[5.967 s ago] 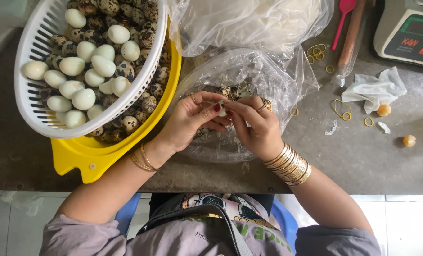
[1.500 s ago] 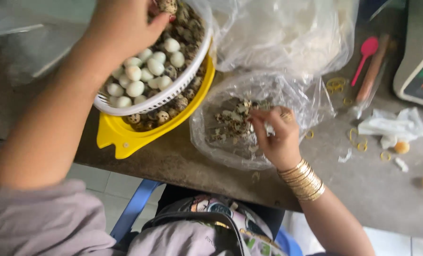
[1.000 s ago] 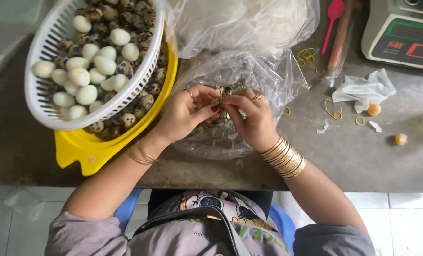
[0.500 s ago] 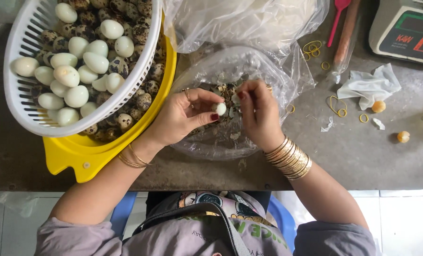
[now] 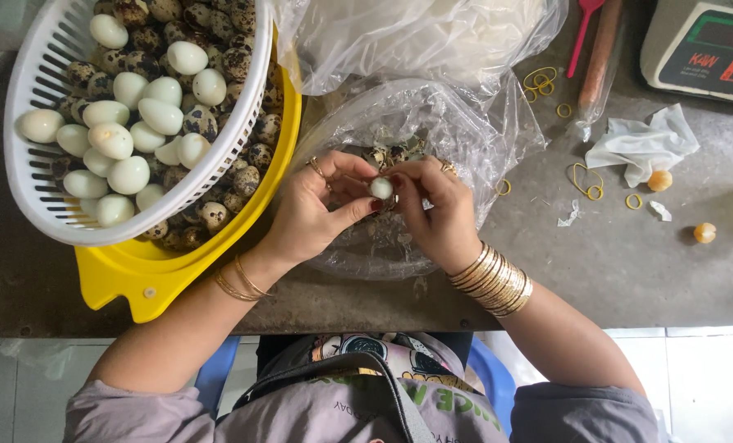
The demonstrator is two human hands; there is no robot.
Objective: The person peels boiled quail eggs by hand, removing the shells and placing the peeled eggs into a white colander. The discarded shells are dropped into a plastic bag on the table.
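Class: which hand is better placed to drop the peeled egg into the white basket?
Probably left: the left hand pinches the peeled egg and lies nearer the white basket; the right hand is farther.

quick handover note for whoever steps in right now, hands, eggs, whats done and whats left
Left hand and right hand: both pinch one small egg, mostly peeled, over the shell bag.
White basket: peeled white eggs lie on speckled unpeeled eggs; it sits in a yellow bowl holding more speckled ones.
Done: about a dozen and a half peeled.
Left: many speckled eggs.
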